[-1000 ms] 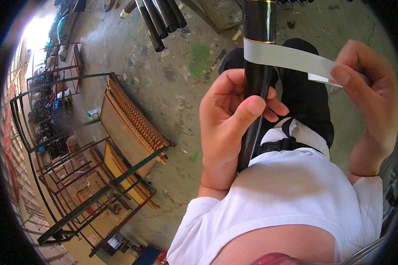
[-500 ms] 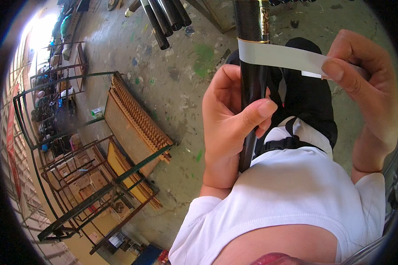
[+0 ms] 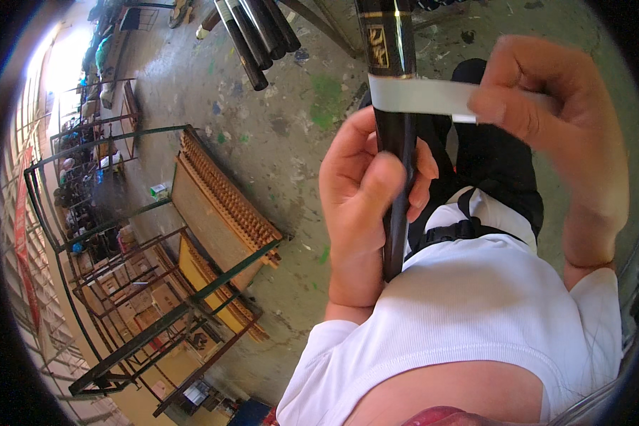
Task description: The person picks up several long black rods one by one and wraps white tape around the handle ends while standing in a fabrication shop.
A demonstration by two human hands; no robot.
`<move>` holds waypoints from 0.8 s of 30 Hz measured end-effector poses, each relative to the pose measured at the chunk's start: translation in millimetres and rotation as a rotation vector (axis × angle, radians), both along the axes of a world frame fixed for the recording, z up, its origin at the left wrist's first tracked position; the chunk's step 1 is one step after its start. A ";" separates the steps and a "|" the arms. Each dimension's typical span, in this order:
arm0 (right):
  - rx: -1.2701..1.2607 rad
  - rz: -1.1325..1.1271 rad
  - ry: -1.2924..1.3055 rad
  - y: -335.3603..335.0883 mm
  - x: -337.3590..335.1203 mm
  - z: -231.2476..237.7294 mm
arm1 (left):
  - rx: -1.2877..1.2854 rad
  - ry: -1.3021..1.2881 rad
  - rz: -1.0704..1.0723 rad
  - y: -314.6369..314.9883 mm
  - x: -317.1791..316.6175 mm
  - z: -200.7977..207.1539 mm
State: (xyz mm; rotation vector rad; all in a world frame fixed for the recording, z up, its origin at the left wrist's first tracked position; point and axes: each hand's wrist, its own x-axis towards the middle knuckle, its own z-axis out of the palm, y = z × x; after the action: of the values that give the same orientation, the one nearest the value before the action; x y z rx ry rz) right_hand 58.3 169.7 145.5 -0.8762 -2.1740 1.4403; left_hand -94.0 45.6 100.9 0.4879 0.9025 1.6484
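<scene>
A dark, glossy tapered rod (image 3: 397,138) with gold lettering and a thin gold ring stands lengthwise before me, its lower end against my white shirt. My left hand (image 3: 366,181) wraps round it, thumb across the front. Just below the gold ring, a strip of pale white tape (image 3: 426,96) goes across the rod and stretches out to the right. My right hand (image 3: 539,106) pinches the tape's other end between thumb and fingers, a short way from the rod. The tape behind the rod is hidden.
Several dark tubes (image 3: 255,42) lie at the top centre. To the left stands a green metal rack (image 3: 121,362) holding boards with notched wooden strips (image 3: 227,195). The concrete floor (image 3: 291,184) is spotted with paint. Cluttered goods (image 3: 85,184) line the far left.
The rod has turned about its length, its lettering moving to the left. My right hand has come closer to the rod, and the free stretch of tape is shorter.
</scene>
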 end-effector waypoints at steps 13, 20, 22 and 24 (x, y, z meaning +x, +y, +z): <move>-0.080 -0.036 0.131 -3.4 -9.0 -9.2 | -0.021 0.063 0.094 -0.4 9.9 -5.4; -0.141 -0.014 0.098 0.3 -12.0 -4.9 | 0.138 0.087 -0.004 2.8 -1.9 -21.8; -0.182 -0.047 0.105 3.2 -7.0 -21.9 | 0.094 0.038 -0.009 2.6 -2.5 -20.0; -0.171 -0.042 0.069 4.5 -8.0 -16.7 | 0.111 -0.002 0.014 3.0 1.7 -16.7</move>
State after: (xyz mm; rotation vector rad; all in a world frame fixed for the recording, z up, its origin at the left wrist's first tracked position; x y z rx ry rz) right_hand 50.3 174.2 128.8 -0.9099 -1.9933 1.6300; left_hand -92.4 48.7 84.2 0.5567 0.8181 1.7179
